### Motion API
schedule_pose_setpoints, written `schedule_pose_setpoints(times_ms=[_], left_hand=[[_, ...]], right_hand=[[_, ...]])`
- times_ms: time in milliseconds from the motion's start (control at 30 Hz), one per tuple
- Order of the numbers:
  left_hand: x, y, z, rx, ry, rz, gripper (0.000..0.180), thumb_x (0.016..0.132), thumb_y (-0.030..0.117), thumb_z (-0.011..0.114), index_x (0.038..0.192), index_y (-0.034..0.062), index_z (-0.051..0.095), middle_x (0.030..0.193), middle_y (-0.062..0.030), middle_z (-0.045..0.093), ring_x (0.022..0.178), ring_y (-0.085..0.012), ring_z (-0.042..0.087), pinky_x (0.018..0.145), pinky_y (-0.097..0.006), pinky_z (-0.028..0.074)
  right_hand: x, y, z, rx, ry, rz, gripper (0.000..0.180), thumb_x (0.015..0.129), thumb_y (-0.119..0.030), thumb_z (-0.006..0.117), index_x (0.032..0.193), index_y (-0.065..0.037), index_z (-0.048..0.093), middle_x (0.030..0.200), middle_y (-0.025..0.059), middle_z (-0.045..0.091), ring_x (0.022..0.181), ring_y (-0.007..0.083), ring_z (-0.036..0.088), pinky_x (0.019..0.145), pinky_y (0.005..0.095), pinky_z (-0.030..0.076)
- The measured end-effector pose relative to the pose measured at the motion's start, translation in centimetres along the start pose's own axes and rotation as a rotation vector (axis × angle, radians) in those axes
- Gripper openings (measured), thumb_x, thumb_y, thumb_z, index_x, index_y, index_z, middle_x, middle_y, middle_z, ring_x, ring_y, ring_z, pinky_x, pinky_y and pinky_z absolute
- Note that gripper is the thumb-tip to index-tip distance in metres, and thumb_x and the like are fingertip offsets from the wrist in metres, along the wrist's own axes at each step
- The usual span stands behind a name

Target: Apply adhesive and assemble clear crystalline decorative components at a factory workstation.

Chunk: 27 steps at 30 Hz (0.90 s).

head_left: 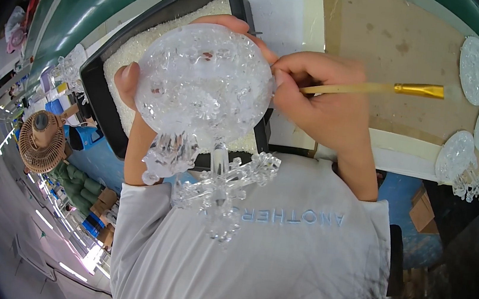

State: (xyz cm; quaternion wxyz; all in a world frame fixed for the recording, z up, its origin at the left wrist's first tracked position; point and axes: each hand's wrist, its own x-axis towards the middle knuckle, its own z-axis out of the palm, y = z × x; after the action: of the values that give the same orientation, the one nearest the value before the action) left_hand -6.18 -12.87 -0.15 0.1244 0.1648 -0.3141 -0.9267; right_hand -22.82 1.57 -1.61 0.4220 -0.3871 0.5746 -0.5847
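A clear ornament point(203, 82) with a round, frosty-looking base carries a transparent cross and a small figure, which hang toward my chest. My left hand point(128, 83) grips it from the left and behind, with the thumb on the rim and fingers around the far edge. Most of that palm is hidden by the base. At the right rim, my right hand point(327, 94) is closed around a paintbrush point(372, 89). Its gold ferrule points right, away from the ornament. The handle's other end is hidden in my fingers, close to the rim.
Beneath the ornament sits a black tray point(93, 81) of clear granules point(125, 58). Several similar clear ornaments point(475, 71) stand at the right end of the table, on and near a brown board point(401, 50). Another clear piece point(72, 63) is left of the tray. A fan point(42, 140) stands farther left.
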Motion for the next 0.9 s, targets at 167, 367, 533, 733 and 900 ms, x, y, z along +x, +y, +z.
schedule_pose_setpoints(times_ms=[167, 367, 533, 733, 900], left_hand=[[0.1, 0.5, -0.1, 0.045, -0.058, 0.032, 0.117, 0.068, 0.076, 0.065, 0.142, -0.0090, 0.033, 0.133, -0.0370, 0.047, 0.117, -0.0414, 0.058, 0.096, -0.046, 0.051], [0.1, 0.6, -0.2, 0.194, -0.150, 0.184, 0.115, 0.061, 0.072, 0.070, 0.139, -0.0072, 0.039, 0.133, -0.0375, 0.047, 0.118, -0.0425, 0.057, 0.096, -0.048, 0.050], [0.3, 0.7, 0.5, 0.336, -0.169, 0.240, 0.111, 0.056, 0.068, 0.073, 0.134, -0.0064, 0.045, 0.132, -0.0369, 0.048, 0.118, -0.0427, 0.057, 0.096, -0.048, 0.049], [-0.1, 0.8, 0.8, 0.353, -0.125, 0.241, 0.110, 0.055, 0.067, 0.074, 0.133, -0.0062, 0.047, 0.131, -0.0361, 0.049, 0.119, -0.0424, 0.057, 0.097, -0.048, 0.049], [0.0, 1.0, 0.6, 0.386, -0.163, 0.263, 0.108, 0.057, 0.066, 0.074, 0.134, -0.0054, 0.047, 0.131, -0.0364, 0.049, 0.120, -0.0428, 0.056, 0.097, -0.049, 0.048]], right_hand=[[0.1, -0.2, -0.2, -0.051, 0.092, -0.071, 0.005, 0.079, 0.002, 0.070, 0.084, 0.001, 0.070, 0.070, 0.0046, 0.066, 0.061, 0.0084, 0.061, 0.054, 0.0226, 0.047], [0.0, -0.1, -0.1, -0.085, 0.167, -0.153, 0.008, 0.075, 0.003, 0.072, 0.083, 0.001, 0.071, 0.068, 0.0060, 0.066, 0.056, 0.0104, 0.059, 0.052, 0.0236, 0.045], [0.0, -0.2, 0.6, -0.133, 0.213, -0.237, 0.011, 0.073, 0.004, 0.073, 0.083, 0.000, 0.072, 0.066, 0.0064, 0.066, 0.053, 0.0116, 0.059, 0.050, 0.0230, 0.044], [0.0, -0.4, 0.6, -0.161, 0.236, -0.243, 0.013, 0.072, 0.006, 0.073, 0.084, 0.000, 0.073, 0.066, 0.0078, 0.066, 0.054, 0.0127, 0.061, 0.050, 0.0231, 0.045], [0.0, -0.4, 0.9, -0.151, 0.243, -0.256, 0.014, 0.072, 0.007, 0.072, 0.085, 0.000, 0.072, 0.066, 0.0079, 0.066, 0.055, 0.0132, 0.061, 0.050, 0.0236, 0.045]])
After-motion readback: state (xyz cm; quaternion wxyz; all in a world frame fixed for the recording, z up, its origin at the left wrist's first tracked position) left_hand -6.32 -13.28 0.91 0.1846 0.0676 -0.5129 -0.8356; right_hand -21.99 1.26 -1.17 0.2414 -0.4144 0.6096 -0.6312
